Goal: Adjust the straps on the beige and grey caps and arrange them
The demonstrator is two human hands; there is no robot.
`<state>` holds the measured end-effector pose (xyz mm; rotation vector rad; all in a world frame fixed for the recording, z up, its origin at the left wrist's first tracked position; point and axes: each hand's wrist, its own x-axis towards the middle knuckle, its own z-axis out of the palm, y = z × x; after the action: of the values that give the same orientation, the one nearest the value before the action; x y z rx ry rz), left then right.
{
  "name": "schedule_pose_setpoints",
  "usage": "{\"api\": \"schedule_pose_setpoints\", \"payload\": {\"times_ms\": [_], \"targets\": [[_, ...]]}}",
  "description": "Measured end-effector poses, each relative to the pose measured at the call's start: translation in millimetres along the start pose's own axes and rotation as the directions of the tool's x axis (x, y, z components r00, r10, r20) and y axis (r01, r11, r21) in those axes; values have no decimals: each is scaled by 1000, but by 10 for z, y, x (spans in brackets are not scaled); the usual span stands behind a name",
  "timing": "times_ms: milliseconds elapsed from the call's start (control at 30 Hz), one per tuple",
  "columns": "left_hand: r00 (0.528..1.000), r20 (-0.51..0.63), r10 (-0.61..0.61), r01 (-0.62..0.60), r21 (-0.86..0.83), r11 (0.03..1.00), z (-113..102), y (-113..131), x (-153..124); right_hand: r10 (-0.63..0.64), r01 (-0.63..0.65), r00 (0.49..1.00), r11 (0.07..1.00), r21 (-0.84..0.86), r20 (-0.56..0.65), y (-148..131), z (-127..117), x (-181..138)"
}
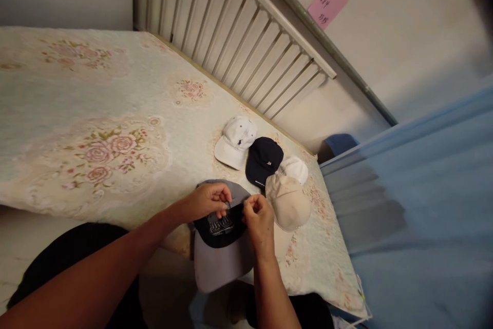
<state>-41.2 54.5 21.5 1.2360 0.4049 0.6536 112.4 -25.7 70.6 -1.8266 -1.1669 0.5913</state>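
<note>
A grey baseball cap (221,267) is at the near edge of the bed, its brim pointing down towards me. Raised lettering shows on its dark area. My left hand (210,201) is over the cap's far side, its fingertips pinched together by the opening at its back. On the right, my right hand (259,218) is closed, thumb and index finger pinching the cap's edge by the same opening. A small dark piece, perhaps the strap end, shows at the left fingertips; its details are too small to make out.
Beyond my hands lie a white cap (235,140), a navy cap (264,159), another white cap (296,169) and a beige cap (288,203). They rest on a floral bed cover (103,159). A metal rail (239,36) borders the far side; a blue curtain (416,206) hangs right.
</note>
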Motion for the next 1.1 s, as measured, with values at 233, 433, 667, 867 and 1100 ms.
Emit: {"api": "schedule_pose_setpoints", "payload": {"times_ms": [233, 433, 667, 867, 1100], "targets": [[997, -64, 53, -52, 15, 999, -6, 13, 17, 131, -289, 916, 872, 396, 380, 92, 165, -222], [987, -142, 79, -41, 252, 967, 38, -6, -13, 136, -470, 873, 494, 732, 469, 167, 402, -174], [953, -135, 270, -160, 531, 832, 36, 57, -37, 252, -380, 919, 370, 848, 303, 139, 357, -23], [909, -63, 413, -157, 865, 476, 18, 4, -48, 297, -377, 914, 368, 850, 276, 119, 269, 51], [885, -357, 299, 250, 906, 343, -12, -92, -45, 338, -374, 900, 280, 884, 274, 175, 264, 120]]}}
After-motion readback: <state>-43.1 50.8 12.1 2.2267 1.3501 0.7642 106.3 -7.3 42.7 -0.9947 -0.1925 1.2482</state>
